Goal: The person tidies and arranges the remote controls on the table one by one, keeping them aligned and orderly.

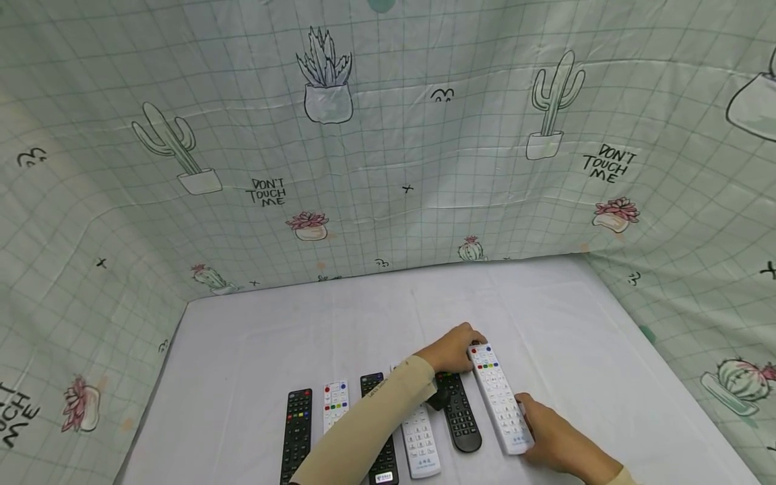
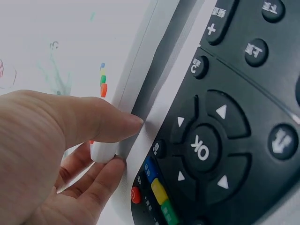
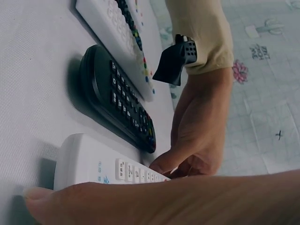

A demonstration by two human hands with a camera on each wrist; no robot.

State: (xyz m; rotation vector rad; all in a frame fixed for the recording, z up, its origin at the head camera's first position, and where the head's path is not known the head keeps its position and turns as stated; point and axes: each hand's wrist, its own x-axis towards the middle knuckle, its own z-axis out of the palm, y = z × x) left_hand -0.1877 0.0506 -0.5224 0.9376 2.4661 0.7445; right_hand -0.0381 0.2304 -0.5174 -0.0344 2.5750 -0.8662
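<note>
A white remote control lies at the right end of a row of remotes. My left hand reaches across and pinches its far end, thumb on one side and fingers on the other. My right hand is at the right edge of its near half; in the right wrist view the straight thumb runs along the white remote's near end, and the other fingers are hidden. Just left of it lies a black remote control, which fills much of the left wrist view, buttons up.
Farther left lie another white remote, a black remote partly under the left sleeve, a white remote and a black remote. A cactus-print cloth walls the back and sides of the white table.
</note>
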